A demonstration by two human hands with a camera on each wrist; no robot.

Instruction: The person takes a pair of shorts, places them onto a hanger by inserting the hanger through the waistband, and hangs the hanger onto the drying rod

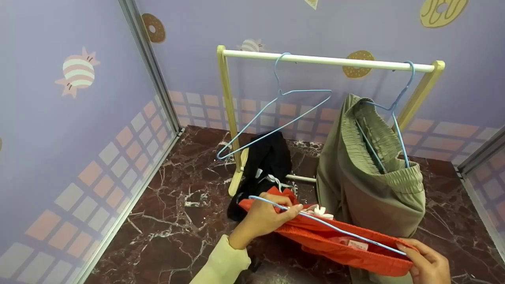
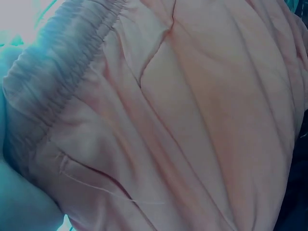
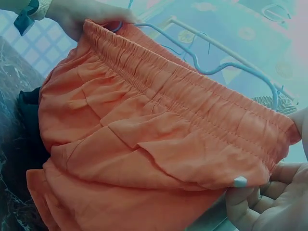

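In the head view, orange-red elastic-waisted shorts (image 1: 315,241) are held up at the front, the waistband stretched sideways. A blue hanger (image 1: 343,230) lies along the waist opening, its right end inside the band. My left hand (image 1: 264,217) pinches the hanger between thumb and fingers at the left end of the waistband. At the other end, my right hand (image 1: 430,262) grips the waistband, thumb at the hanger's tip. The right wrist view shows the gathered shorts (image 3: 144,139) hanging between both hands. Fabric (image 2: 192,120) nearly fills the left wrist view.
A rack with a white rail (image 1: 327,60) and wooden posts stands ahead. An unloaded blue hanger (image 1: 276,128) hangs on its left, and grey-green trousers (image 1: 355,185) on a second hanger (image 1: 400,122) at right. Black clothing (image 1: 270,156) lies on the dark marbled floor (image 1: 173,209) by the left post.
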